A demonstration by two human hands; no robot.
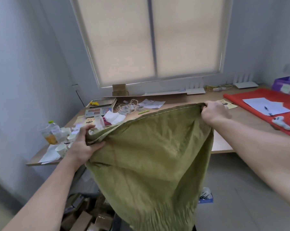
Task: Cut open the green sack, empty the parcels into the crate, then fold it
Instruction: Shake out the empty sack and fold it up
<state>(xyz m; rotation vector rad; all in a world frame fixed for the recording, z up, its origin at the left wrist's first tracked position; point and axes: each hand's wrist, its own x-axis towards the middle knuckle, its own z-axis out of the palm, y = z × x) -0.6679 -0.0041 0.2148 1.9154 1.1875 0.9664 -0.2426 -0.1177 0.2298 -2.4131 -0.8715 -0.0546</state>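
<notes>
Emptying looks finished: the green sack hangs limp and flat above the parcels, my left hand and right hand each gripping a corner of its upper edge. Folding is left to do; I cannot make out the crate.

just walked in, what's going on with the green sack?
A person holds the green sack up by its top edge, the left hand gripping one corner and the right hand the other. It hangs limp in front of the desk, its lower end above cardboard parcels on the floor side. It looks emptied; folding has not yet begun.
</notes>
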